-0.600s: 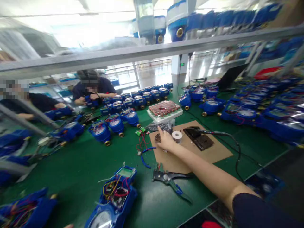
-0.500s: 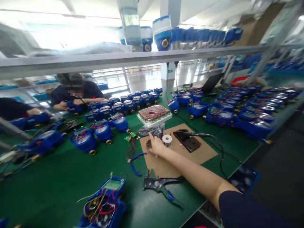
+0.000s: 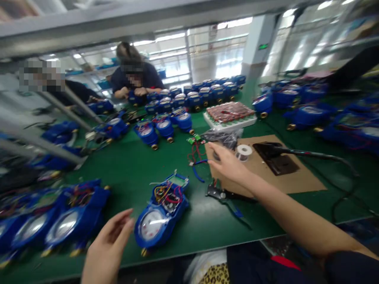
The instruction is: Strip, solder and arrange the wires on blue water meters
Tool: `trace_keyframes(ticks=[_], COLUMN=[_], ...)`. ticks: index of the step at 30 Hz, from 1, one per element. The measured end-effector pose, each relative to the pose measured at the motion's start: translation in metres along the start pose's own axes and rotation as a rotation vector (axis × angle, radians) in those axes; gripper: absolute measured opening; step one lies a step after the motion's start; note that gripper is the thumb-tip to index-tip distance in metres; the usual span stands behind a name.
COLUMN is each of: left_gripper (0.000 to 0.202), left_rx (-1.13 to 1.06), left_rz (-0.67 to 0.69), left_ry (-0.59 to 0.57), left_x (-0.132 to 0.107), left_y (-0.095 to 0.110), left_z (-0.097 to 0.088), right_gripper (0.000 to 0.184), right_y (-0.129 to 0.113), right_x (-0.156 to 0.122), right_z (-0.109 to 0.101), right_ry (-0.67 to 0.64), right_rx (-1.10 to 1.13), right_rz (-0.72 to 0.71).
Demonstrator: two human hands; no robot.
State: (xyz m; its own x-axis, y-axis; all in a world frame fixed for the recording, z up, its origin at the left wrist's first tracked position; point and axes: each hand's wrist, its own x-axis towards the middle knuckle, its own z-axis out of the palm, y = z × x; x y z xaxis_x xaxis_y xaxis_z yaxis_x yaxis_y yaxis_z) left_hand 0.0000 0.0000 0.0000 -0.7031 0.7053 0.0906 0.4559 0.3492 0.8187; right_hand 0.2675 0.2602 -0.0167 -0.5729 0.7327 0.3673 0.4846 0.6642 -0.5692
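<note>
The person's right hand (image 3: pixel 229 165) reaches out over the near left corner of a brown cardboard sheet (image 3: pixel 296 179) on the green worktop (image 3: pixel 124 173). Its grip is wide, fingers spread and holding nothing. Just beyond the fingertips stands a small spool of solder wire (image 3: pixel 244 151), and a clear bag of dark parts (image 3: pixel 226 138) lies at the far edge of the cardboard. A dark stand (image 3: pixel 276 159) with a soldering iron and its black cable sits further right on the sheet. Below the wrist, a black pair of pliers (image 3: pixel 226 195) lies on the worktop.

The left hand (image 3: pixel 108 246) hovers low at the near edge, palm turned inward, fingers loosely parted, its grip wide and empty. It is just beside an opened blue water meter (image 3: pixel 161 211) without touching it. The meter lies flat, its long axis running from near left to far right: the round white dial points toward the person, while the open end with coloured wires points away toward the cardboard.

More blue meters (image 3: pixel 59 221) lie to the left, and rows of them (image 3: pixel 204 92) stand across the worktop. A white tray of red parts (image 3: pixel 229 114) sits behind the cardboard. Two other people work at the far side.
</note>
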Motion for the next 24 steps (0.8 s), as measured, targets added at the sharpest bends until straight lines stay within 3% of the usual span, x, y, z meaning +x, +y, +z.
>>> trace_keyframes(ticks=[2, 8, 13, 16, 19, 21, 24], left_gripper=[0.047, 0.031, 0.038, 0.041, 0.043, 0.044, 0.048], left_rx=[-0.014, -0.013, -0.277, -0.493, -0.663, -0.747, -0.813], left_rz=[-0.066, 0.07, -0.05, -0.117, -0.186, -0.245, -0.272], left_ry=[-0.028, -0.06, -0.233, -0.27, -0.32, -0.327, -0.229], left_x=[-0.007, -0.006, -0.004, 0.0, 0.0, -0.003, -0.019], left_y=[-0.005, -0.01, -0.019, -0.025, -0.031, -0.032, -0.029], left_z=[-0.003, 0.007, 0.016, 0.025, 0.034, 0.041, 0.051], right_gripper=[0.052, 0.046, 0.046, 0.042, 0.045, 0.05, 0.059], right_y=[-0.013, -0.048, -0.071, -0.087, -0.099, -0.103, -0.102], right_x=[0.0, -0.018, -0.05, -0.067, -0.077, -0.079, -0.077], right_z=[0.003, 0.02, 0.037, 0.045, 0.049, 0.052, 0.063], right_ry=[-0.045, -0.193, -0.285, -0.434, -0.467, -0.454, -0.456], right_rx=[-0.001, -0.01, 0.035, 0.104, 0.154, 0.173, 0.21], right_rz=[-0.063, -0.165, -0.003, 0.068, 0.104, 0.138, 0.139])
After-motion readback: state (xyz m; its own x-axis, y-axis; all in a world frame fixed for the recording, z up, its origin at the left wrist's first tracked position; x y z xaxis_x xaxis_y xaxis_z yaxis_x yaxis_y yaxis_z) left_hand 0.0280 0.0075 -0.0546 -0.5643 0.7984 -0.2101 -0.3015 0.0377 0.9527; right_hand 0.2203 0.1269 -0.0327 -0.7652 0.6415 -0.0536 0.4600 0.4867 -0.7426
